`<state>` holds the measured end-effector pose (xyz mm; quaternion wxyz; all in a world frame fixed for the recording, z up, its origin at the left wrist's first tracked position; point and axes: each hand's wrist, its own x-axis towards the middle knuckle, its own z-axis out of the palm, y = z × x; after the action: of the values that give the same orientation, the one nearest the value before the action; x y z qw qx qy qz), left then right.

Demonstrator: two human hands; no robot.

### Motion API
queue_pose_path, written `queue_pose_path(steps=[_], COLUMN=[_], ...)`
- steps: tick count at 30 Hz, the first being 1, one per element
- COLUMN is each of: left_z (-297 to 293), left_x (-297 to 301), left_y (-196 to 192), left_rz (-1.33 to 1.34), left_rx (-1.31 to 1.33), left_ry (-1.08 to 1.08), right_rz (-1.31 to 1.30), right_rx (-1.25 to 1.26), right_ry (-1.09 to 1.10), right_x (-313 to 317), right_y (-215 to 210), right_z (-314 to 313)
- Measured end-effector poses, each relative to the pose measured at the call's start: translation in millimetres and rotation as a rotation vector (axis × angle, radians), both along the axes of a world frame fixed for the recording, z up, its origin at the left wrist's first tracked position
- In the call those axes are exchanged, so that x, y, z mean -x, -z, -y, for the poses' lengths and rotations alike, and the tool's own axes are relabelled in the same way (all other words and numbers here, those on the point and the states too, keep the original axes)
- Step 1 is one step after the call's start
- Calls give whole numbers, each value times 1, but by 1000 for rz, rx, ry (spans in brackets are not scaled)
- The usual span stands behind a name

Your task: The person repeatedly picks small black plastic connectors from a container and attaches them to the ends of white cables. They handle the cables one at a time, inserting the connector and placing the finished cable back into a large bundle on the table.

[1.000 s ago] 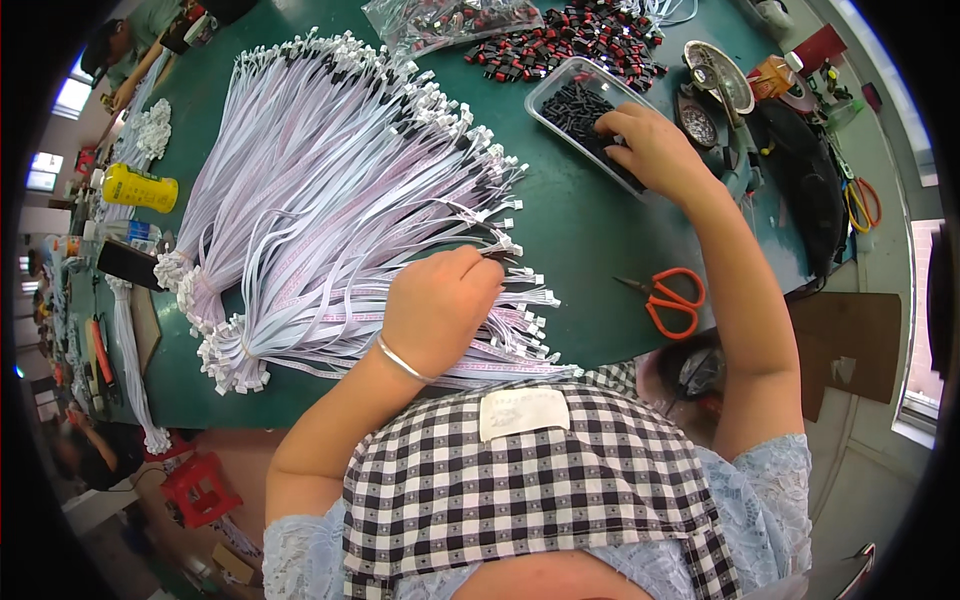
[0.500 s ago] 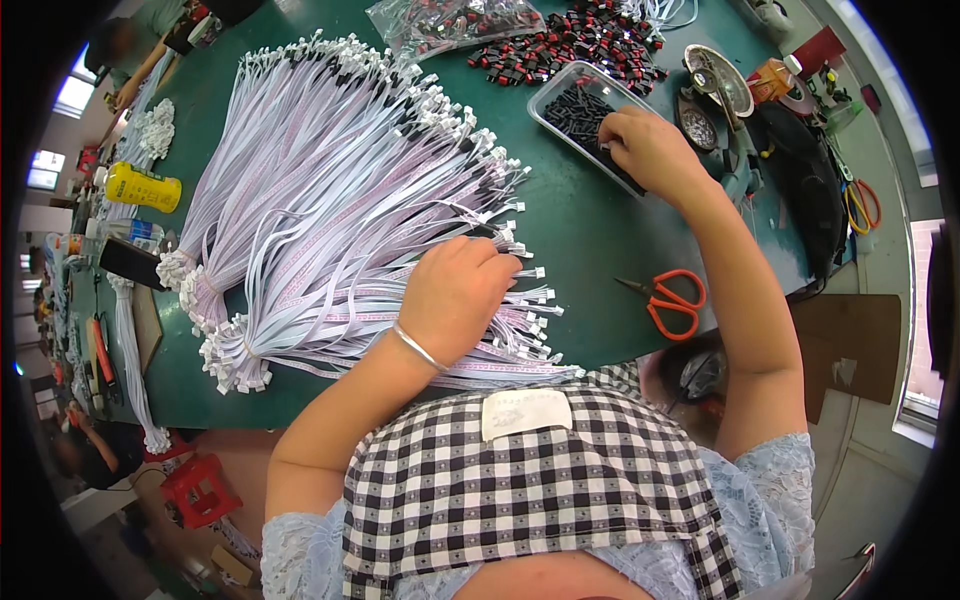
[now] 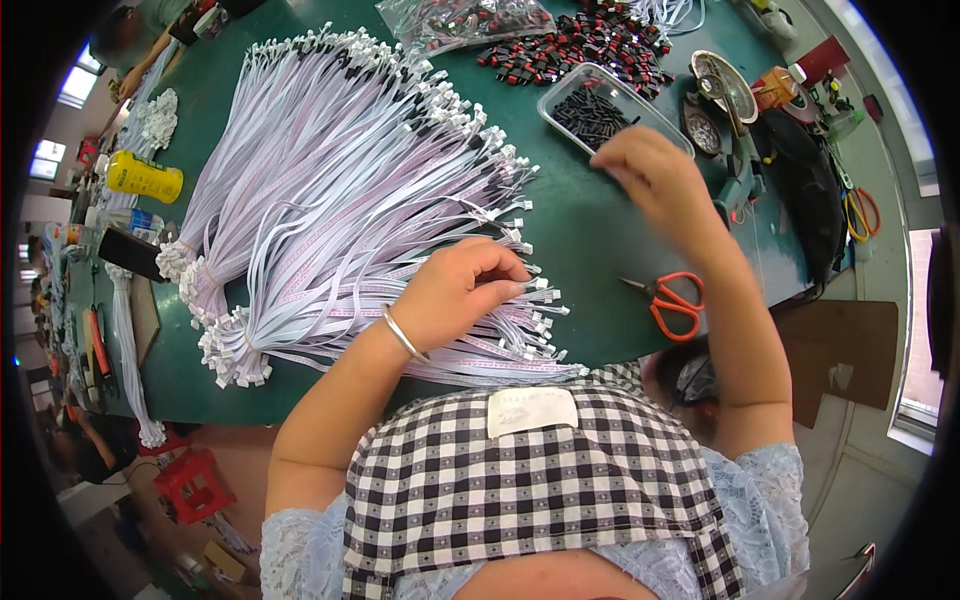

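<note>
- Cables [image 3: 340,190]: flat white-and-pink ribbon cables lie fanned over the green bench [image 3: 590,250], bunched at the near-left ends and spreading to white plugs on the far and right side, so we judge each plug end can be picked out singly.
- Our left hand [image 3: 462,295] rests on the near edge of the fan, fingers curled in and pinched on one plug end by the near-right fringe; it seems placed there to hold that cable ready.
- Our right hand [image 3: 655,180] hovers just near of the clear tray [image 3: 612,108], fingers drawn together; whether it holds one of the small black parts we cannot tell.
- The tray of black parts sits far right, within easy reach of that hand, with a heap of red-and-black parts [image 3: 580,40] beyond it.
- Orange scissors [image 3: 668,300] lie on the bench to the right, near its edge, apart from both hands.
- A yellow bottle [image 3: 143,177] stands far left, clear of the work.
</note>
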<state>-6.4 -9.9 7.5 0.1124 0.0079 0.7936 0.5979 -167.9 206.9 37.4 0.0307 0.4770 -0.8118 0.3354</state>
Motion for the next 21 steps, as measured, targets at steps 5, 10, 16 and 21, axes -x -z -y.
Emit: queue_pose_path(steps=[5, 10, 16, 21], left_z=[-1, -3, -1, 0], left_x=[-2, -1, -6, -6], left_y=[4, -3, 4, 2], left_rz=[83, 91, 121, 151], left_rx=[-78, -10, -206, -253], left_ry=[-20, 9, -87, -79], right_rz=[282, 1163, 1254, 1261], right_rx=[87, 604, 647, 553], right_ry=[-90, 81, 183, 206], right_x=[-65, -105, -115, -120], right_y=[-4, 8, 38, 43], right_z=[3, 11, 20, 17])
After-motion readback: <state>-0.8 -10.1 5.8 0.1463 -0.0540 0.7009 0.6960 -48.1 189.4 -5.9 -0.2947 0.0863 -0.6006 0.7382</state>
